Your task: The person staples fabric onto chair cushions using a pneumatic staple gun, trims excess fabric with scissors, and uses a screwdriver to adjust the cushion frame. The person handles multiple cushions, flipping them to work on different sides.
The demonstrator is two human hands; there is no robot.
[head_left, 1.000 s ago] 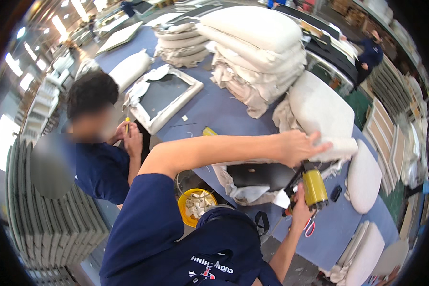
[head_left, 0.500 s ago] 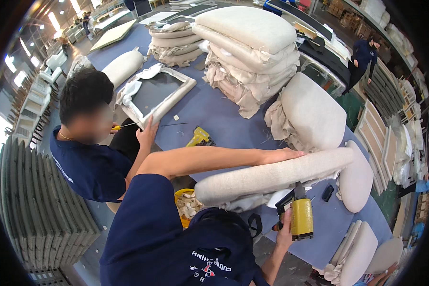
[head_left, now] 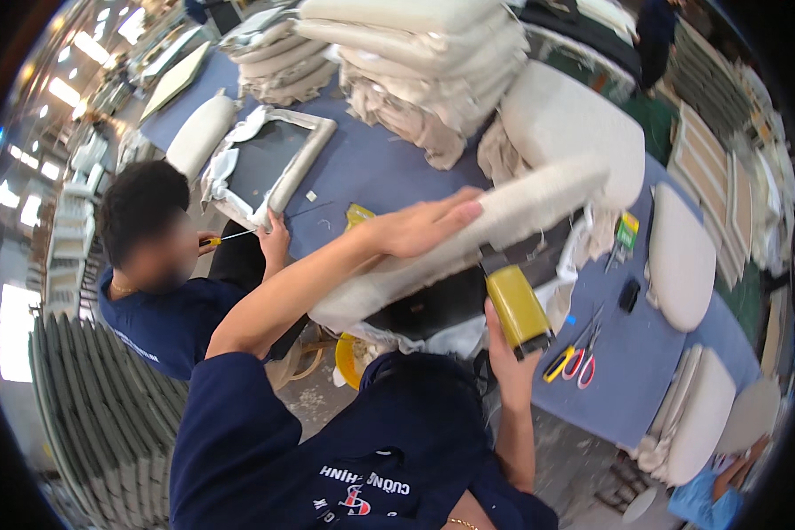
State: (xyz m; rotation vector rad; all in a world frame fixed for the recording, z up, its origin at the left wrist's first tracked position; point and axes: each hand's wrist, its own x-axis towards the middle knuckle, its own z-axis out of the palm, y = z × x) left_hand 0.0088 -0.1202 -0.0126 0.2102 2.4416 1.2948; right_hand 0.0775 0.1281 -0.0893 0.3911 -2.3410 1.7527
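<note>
A beige fabric-covered seat cushion point(head_left: 539, 196) is tilted up in front of me, its dark underside point(head_left: 433, 305) and loose white fabric edges facing me. My left hand point(head_left: 431, 224) lies on the cushion's padded outer side with its fingers stretched out. In my right hand point(head_left: 506, 358) is a staple gun with a yellow body point(head_left: 518, 309), held up at the cushion's underside; whether its nose touches the cushion cannot be made out. Scissors with red and white handles point(head_left: 580, 362) and a yellow-handled tool point(head_left: 556, 366) lie on the blue table point(head_left: 605, 402) near my right hand.
At my left a co-worker point(head_left: 163, 291) holds a yellow-handled screwdriver point(head_left: 210, 241) at a padded frame point(head_left: 302, 168). Stacked cushions point(head_left: 415, 44) stand at the back, others point(head_left: 683, 256) on the right. A black object point(head_left: 629, 296), a green-yellow box point(head_left: 626, 230) and a yellow bucket point(head_left: 348, 360) are nearby.
The cushion has been tipped so that its underside shows. My right hand has raised the staple gun toward it. My left hand has moved along the cushion, and the view has shifted.
</note>
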